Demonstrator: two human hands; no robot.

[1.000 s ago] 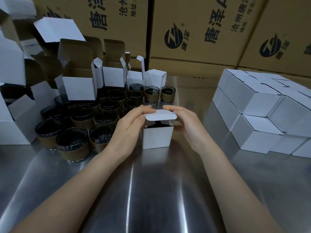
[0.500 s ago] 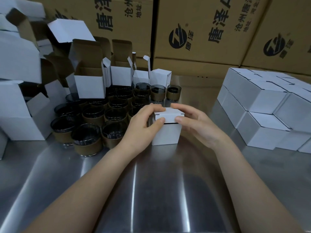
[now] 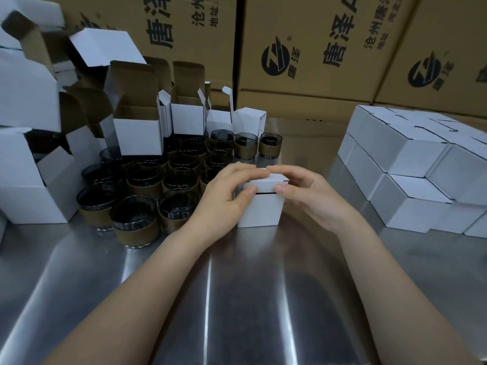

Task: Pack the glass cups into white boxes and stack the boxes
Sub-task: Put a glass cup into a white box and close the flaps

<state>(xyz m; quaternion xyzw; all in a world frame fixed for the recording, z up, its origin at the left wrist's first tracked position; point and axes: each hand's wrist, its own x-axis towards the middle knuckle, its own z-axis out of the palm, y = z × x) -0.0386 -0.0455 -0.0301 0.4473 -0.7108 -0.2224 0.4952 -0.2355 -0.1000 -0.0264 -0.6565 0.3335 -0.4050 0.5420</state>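
Observation:
A small white box (image 3: 261, 209) stands on the steel table (image 3: 237, 299) at the centre, its lid folded down with a thin dark gap left at the front. My left hand (image 3: 224, 196) grips its left side, thumb on the lid's front edge and fingers over the top. My right hand (image 3: 305, 196) grips the right side the same way. Its contents are hidden. Several dark glass cups (image 3: 137, 219) with brown sleeves stand in a cluster to the left. A stack of closed white boxes (image 3: 411, 185) sits at the right.
Open white boxes (image 3: 138, 127) with raised flaps stand behind and left of the cups. Large brown cartons (image 3: 316, 48) with printed logos form a wall at the back. Bare steel lies in front of the box, under my forearms.
The lid was raised a second ago; both hands have folded it down onto the box and now press it closed. The view shifted slightly left.

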